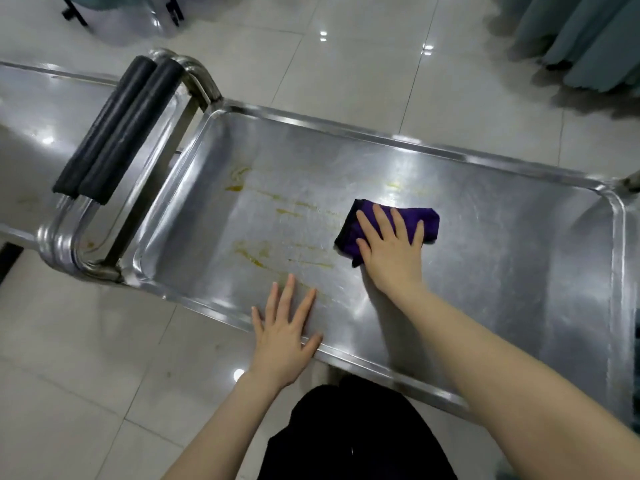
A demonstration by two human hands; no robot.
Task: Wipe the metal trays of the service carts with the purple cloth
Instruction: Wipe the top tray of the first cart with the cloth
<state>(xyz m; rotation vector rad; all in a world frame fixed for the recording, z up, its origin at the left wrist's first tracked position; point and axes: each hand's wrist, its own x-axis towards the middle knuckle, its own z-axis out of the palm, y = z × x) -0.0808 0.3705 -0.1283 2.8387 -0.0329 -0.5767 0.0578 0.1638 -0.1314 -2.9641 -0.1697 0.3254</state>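
Dark clothing (pixel 356 438) covers the person at the cart's near side, bare arms reaching forward. Before them lies a long metal tray (pixel 519 271), two black padded handles (pixel 117 129) at its left end. Their left hand (pixel 282 336) lies flat, fingers spread, on the near rim. Their right hand (pixel 391 247) presses flat on the folded purple cloth (pixel 427 220) mid-tray. Yellowish streaks (pixel 263 202) lie left of the cloth.

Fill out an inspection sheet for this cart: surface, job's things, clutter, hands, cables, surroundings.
Surface: metal tray, yellowish smears across its left half.
Job's things: purple cloth, folded, lying mid-tray.
Clutter: nothing seen.
Hands: right hand presses flat on the cloth; left hand rests flat at the tray's near rim.
Cables: nothing seen.
Surroundings: second cart tray and black padded handles at left; tiled floor; teal curtains top right.
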